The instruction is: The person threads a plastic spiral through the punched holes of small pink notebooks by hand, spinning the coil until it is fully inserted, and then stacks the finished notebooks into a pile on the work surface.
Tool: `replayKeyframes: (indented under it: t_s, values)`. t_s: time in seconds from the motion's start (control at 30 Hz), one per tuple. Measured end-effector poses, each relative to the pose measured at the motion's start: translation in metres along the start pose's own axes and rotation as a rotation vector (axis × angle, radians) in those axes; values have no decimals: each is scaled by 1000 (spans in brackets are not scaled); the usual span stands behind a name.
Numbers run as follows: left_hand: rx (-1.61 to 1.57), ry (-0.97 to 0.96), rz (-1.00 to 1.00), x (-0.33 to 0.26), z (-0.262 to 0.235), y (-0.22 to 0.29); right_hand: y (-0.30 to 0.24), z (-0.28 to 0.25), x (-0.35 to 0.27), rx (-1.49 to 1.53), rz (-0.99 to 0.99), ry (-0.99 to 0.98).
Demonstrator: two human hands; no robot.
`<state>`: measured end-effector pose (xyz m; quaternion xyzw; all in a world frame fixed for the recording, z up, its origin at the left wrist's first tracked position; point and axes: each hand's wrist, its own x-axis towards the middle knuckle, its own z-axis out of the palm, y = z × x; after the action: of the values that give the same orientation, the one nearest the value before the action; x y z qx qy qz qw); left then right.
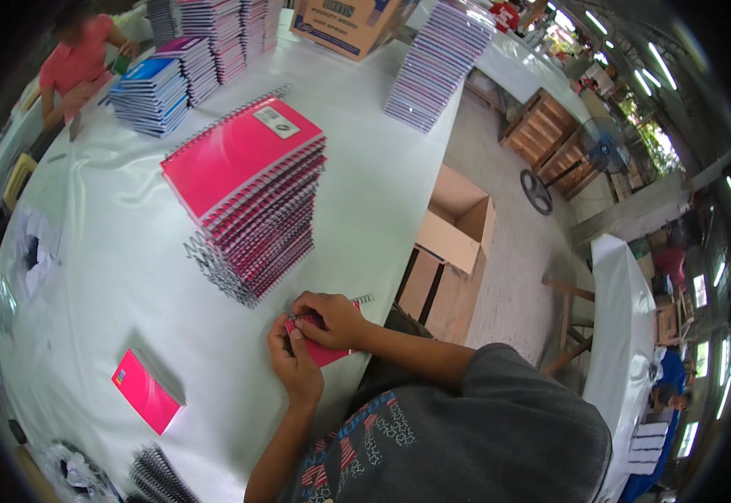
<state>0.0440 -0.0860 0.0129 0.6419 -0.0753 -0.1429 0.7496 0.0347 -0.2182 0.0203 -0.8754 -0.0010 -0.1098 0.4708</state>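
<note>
A red notebook (325, 355) lies near the table edge, partly hidden under my hands, with a wire coil (365, 299) sticking out past its far right corner. My left hand (297, 366) grips its left corner, thumb and fingers closed together at the edge. Bent over the same corner, my right hand (325, 319) pinches at the bound edge. What exactly its fingertips hold is too small to make out. Just beyond my hands rises a tall stack of red spiral notebooks (248, 163), wire ends jutting from its left side.
To the left lies a small pink pad (147, 391), and black wire coils (160, 476) sit at the near edge. Blue notebooks (152, 84), a tall notebook pile (437, 67) and a cardboard box (344, 25) stand farther back. An open carton (458, 218) is beside the table; a person (76, 63) is far left.
</note>
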Motion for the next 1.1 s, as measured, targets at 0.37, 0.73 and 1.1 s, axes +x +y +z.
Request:
replayKeyframes:
  t_s: [0.37,0.73,1.1]
  values:
    - [66,33,31,1,0,1,-5,-2,1,11,-6,41]
    - [-27,20,24,6,1,6,6,-15,3,242,-24,-12]
    - [-83,-4,-1,-9,9,-1,-14,-56,-18,354,220,-169]
